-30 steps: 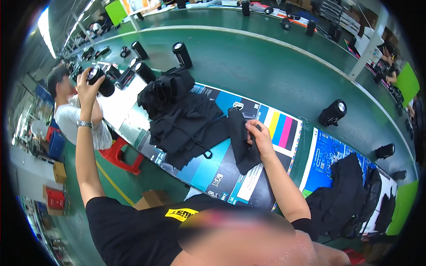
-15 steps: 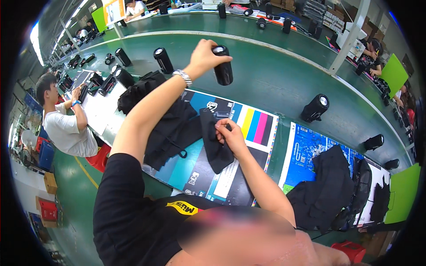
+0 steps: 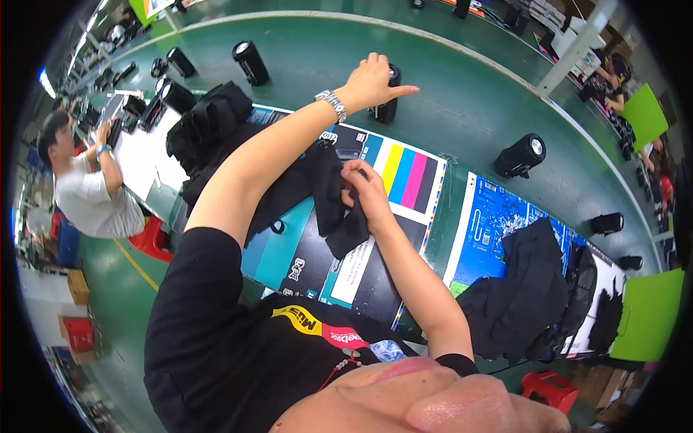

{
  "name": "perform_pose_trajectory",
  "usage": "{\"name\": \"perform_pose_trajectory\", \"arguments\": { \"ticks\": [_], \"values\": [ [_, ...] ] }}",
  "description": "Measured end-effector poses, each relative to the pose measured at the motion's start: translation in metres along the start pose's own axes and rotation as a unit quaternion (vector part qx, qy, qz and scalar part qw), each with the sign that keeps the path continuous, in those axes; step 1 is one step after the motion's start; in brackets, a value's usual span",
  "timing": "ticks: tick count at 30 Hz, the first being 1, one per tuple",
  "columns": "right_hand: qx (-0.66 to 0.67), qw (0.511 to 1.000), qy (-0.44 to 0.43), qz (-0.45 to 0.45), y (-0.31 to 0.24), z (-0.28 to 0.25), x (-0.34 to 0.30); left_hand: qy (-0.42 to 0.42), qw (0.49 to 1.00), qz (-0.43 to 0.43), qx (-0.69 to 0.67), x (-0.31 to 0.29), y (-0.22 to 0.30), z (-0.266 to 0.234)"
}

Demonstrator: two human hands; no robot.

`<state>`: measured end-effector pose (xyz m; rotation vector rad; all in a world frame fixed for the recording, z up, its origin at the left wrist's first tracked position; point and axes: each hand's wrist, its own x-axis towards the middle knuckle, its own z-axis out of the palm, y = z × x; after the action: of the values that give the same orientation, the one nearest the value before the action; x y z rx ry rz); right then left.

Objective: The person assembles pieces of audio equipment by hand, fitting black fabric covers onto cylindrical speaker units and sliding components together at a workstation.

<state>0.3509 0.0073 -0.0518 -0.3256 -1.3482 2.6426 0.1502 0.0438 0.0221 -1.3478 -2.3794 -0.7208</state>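
Note:
My left hand point(image 3: 369, 85), with a metal watch band at its wrist, is stretched out over the green belt. Its thumb sticks out to the side and the fingers are spread. A black cylindrical speaker point(image 3: 388, 110) stands upright on the belt just behind and below this hand, partly hidden by it. Over the printed sheet, my right hand point(image 3: 368, 193) has its fingers curled on a narrow black cloth pouch point(image 3: 345, 234). More black cloth pouches point(image 3: 216, 130) are heaped to the left, under my left forearm.
Another black speaker point(image 3: 521, 156) stands on the belt point(image 3: 447, 101) to the right, and one point(image 3: 250, 63) at the left. A pile of black cloth point(image 3: 523, 296) lies on a blue printed sheet point(image 3: 487, 224). A co-worker point(image 3: 94, 180) sits at the far left near a red stool point(image 3: 153, 242).
My left hand has moved right, from gripping the speaker in the air to spread fingers beside it on the belt. My right hand still holds the pouch, and the whole view has shifted.

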Motion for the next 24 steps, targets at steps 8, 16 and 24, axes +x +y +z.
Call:
{"name": "perform_pose_trajectory", "arguments": {
  "ticks": [8,16,24],
  "values": [
    [-0.03,0.998,0.017,-0.054,-0.014,-0.001,0.005,0.017,0.961,-0.109,-0.252,-0.002,-0.024,-0.02],
    [-0.009,0.985,-0.032,-0.17,-0.114,0.058,-0.032,-0.187,0.676,-0.102,-0.706,-0.088,-0.009,-0.089],
    [-0.187,0.94,0.109,-0.265,-0.104,0.051,-0.026,-0.211,0.605,-0.137,-0.756,-0.129,0.002,-0.105]
  ]
}}
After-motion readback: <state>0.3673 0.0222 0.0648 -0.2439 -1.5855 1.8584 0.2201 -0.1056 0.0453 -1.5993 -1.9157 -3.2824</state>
